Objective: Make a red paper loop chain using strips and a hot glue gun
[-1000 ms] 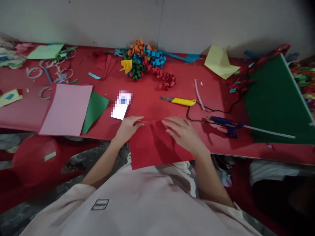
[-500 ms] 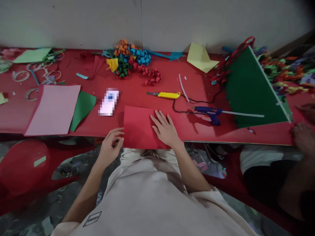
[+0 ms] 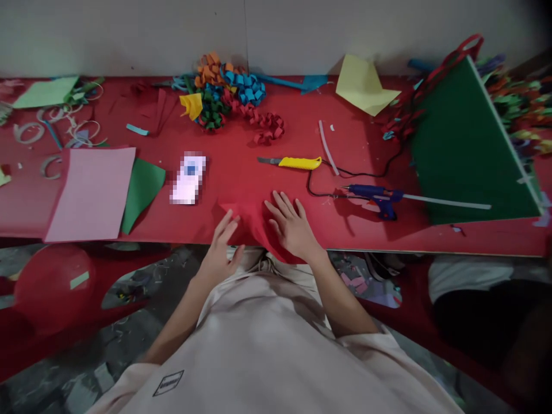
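A red paper sheet [image 3: 257,225] lies at the table's front edge before me, its left side raised and curving over to the right. My right hand [image 3: 294,230] is spread on the sheet's right part, fingers apart. My left hand [image 3: 219,256] is at the raised left side, fingers stretched out and thumb apart; whether the fingertips touch the paper is hard to see. Beyond the sheet lies a yellow utility knife [image 3: 299,163] with its blade out. To the right rests a blue glue gun [image 3: 374,195] with a long glue stick in its back.
A phone [image 3: 188,178], a pink sheet [image 3: 92,192] and a green sheet [image 3: 142,192] lie left. Colourful paper chains [image 3: 233,89] stand at the back. A large green board [image 3: 472,149] leans at right, near the gun's black cord [image 3: 366,174]. A red stool [image 3: 54,287] is below left.
My left hand has moved right, and the sheet's left side, flat before, is now lifted and bent over. My right hand has stayed on the sheet. The view has shifted slightly.
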Demonstrator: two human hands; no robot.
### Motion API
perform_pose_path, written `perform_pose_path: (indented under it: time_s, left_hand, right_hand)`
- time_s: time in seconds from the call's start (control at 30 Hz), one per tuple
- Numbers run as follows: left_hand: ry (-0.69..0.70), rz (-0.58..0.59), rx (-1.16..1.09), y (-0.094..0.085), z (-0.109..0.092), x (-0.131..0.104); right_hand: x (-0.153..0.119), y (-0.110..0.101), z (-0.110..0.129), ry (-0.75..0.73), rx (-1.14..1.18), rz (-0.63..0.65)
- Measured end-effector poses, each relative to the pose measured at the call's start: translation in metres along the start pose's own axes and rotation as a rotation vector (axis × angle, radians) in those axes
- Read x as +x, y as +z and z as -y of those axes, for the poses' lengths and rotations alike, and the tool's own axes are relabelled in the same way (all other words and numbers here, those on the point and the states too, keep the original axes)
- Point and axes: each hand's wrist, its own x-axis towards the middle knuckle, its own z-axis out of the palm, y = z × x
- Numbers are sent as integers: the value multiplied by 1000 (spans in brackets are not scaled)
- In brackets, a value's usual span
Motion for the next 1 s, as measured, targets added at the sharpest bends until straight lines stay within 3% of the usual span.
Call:
perform_pose_path:
  time_s: [0.13,0.23,0.33,0.43,0.53,0.7,1.0]
  left_hand:
    - [88,210,311,12,6,34]
    - [131,294,370,15,8,46]
    - [171,402,331,12,12,52]
    - [188,492,278,8,17,55]
    - [126,448,317,4,19,51]
    - [-112,271,499,-5,19,37]
    - [-185,330,548,-9,24,40]
  right_hand:
    - [4,-9,-10,64,313,-23]
    - [9,-18,-18,144,512,-134]
    - [14,-29,-23,58,432,-158]
    - [18,-32,-28,-134,202,-12]
    - [20,-26,-34,-243,64,84]
    - [19,-16,-38,-269,7,92]
    - [20,-24,-40,-259,-24,190]
